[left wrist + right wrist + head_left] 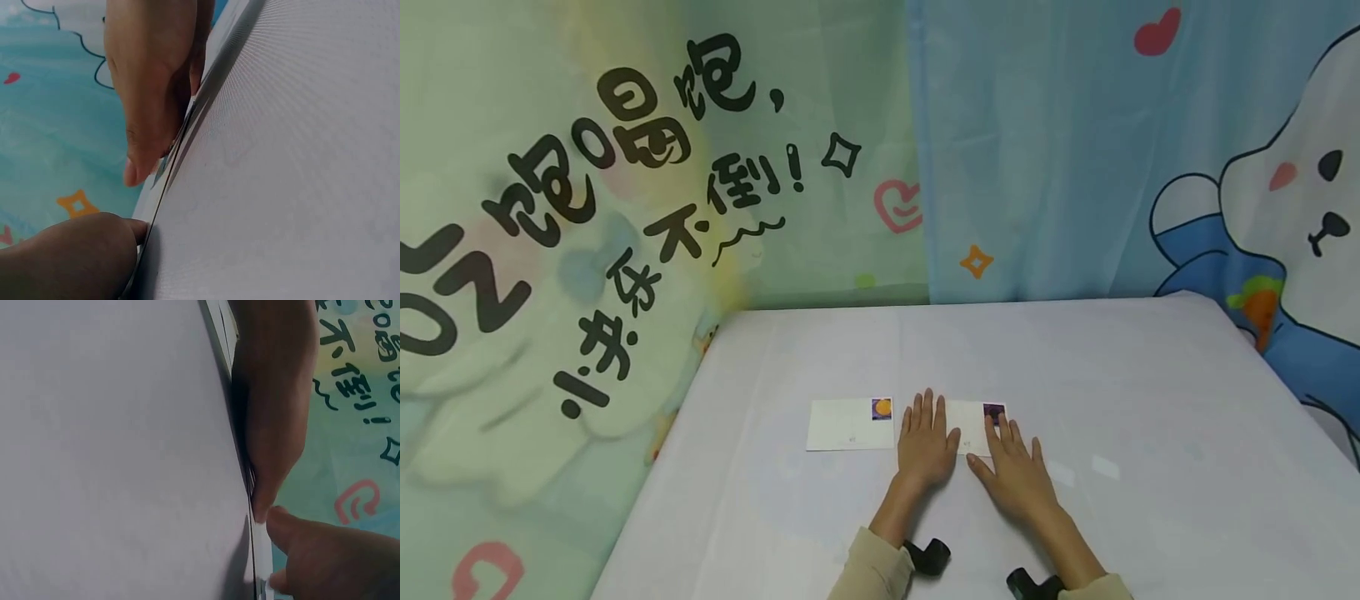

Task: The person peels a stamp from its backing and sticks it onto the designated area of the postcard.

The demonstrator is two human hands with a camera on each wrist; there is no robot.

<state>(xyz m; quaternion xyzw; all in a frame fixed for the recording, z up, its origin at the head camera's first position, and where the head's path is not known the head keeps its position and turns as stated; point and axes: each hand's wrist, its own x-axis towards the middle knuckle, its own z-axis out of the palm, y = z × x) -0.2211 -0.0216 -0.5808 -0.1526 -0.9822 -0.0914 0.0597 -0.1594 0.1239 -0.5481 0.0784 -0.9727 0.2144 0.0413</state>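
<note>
My left hand point(925, 442) lies flat, fingers straight, across the left end of a white card point(968, 423) with a dark purple stamp point(994, 408) in its top right corner. Over its right end rests my right hand point(1018, 475), fingers extended and thumb spread, index fingertip at the stamp. In the left wrist view the card's thin edge point(164, 187) runs low along the table beneath both hands. Left of my hands lies another white card point(842, 423), bearing a stamp point(882, 408) with a yellow-orange round picture.
A white cloth covers the table point(760, 517). Behind it hang a green curtain point(835, 258) with black writing and a blue curtain point(1037, 167) with a cartoon bear. Black wrist devices point(928, 557) sit at the cuffs. Two pale light patches show right of the right hand.
</note>
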